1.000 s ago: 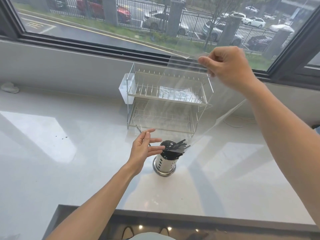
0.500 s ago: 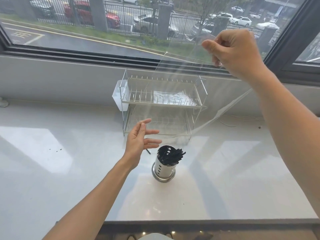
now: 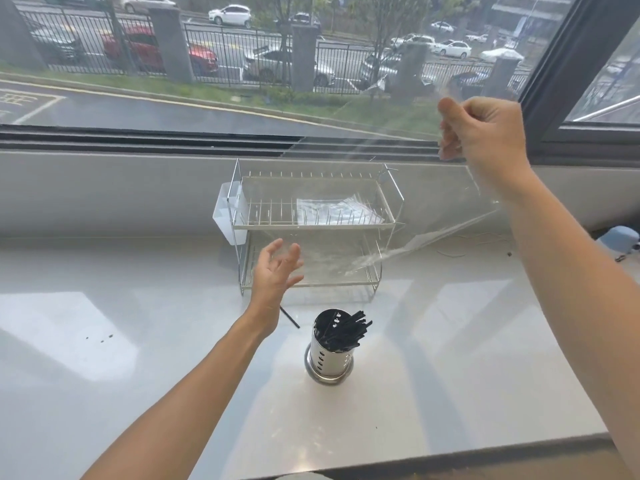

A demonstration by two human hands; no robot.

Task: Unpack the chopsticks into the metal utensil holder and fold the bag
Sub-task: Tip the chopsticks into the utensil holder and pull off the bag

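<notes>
A perforated metal utensil holder stands on the white counter, filled with several black chopsticks that lean right. My right hand is raised at the upper right, pinching the top edge of a clear plastic bag. The bag hangs down to the left in front of the wire rack and looks empty. My left hand is open with fingers spread, close to the bag's lower edge, above and left of the holder. One stray black chopstick lies on the counter just beyond my left wrist.
A two-tier wire dish rack stands against the back wall, with folded clear bags on its upper shelf and a white plastic cup hung on its left side. A blue object sits at the far right.
My right hand has lifted the bag up and to the right, away from the holder. My left hand has risen from beside the holder toward the bag's lower edge.
</notes>
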